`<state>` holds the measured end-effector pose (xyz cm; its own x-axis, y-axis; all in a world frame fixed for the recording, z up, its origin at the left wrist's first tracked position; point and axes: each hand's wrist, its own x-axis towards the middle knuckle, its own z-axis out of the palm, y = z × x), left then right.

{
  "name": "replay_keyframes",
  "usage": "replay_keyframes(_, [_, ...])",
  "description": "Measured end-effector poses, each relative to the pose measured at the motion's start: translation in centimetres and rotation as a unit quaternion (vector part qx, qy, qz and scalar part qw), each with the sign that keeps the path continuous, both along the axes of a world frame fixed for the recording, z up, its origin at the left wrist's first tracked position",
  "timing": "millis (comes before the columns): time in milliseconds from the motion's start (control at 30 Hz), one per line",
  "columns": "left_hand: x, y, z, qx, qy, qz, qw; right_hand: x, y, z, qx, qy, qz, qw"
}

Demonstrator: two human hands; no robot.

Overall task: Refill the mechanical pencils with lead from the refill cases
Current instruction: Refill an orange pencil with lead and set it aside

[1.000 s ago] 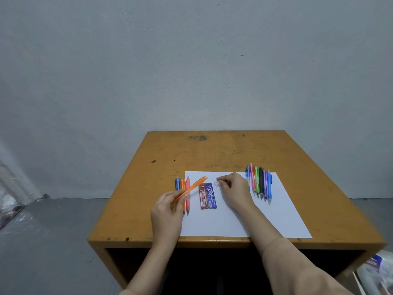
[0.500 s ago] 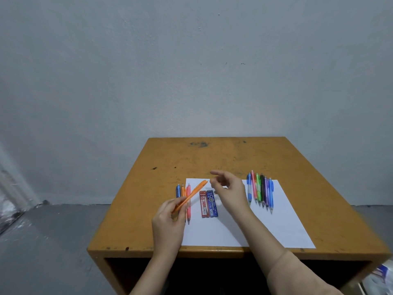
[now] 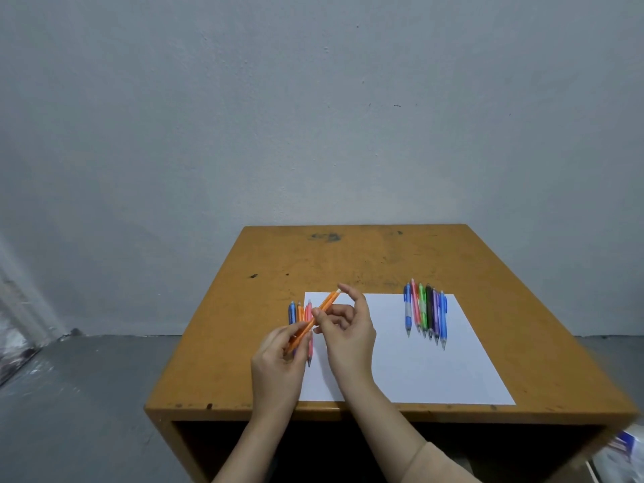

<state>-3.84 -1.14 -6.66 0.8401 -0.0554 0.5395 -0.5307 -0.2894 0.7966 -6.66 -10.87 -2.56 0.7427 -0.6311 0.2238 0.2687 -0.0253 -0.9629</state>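
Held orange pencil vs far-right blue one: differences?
The orange pencil is gripped by the left hand, off the paper; the blue pencil lies on the paper untouched. The orange pencil slants; the blue pencil points its tip at the person. Both are slim pencils.

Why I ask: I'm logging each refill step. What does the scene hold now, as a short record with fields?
left hand: grips the lower barrel of the orange mechanical pencil, held tilted above the table
right hand: index fingertip at the pencil's cap end, thumb on its barrel
left group: three pencils lying by the left edge of the white paper
right row: mechanical pencils side by side on the paper
surface: wooden, scuffed
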Motion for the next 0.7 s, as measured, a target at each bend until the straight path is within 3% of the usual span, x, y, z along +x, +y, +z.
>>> replay_keyframes(500, [-0.2, -0.1, 1.8, 0.034, 0.011, 0.010, 0.999, 0.8, -4.5, 2.7, 0.007, 0.005, -0.046, 0.999])
replay_keyframes(700, [1.4, 1.4, 2.3, 0.109, 0.045, 0.054, 0.992, 1.8, -8.1, 2.8, -0.061, 0.126, 0.001, 0.990])
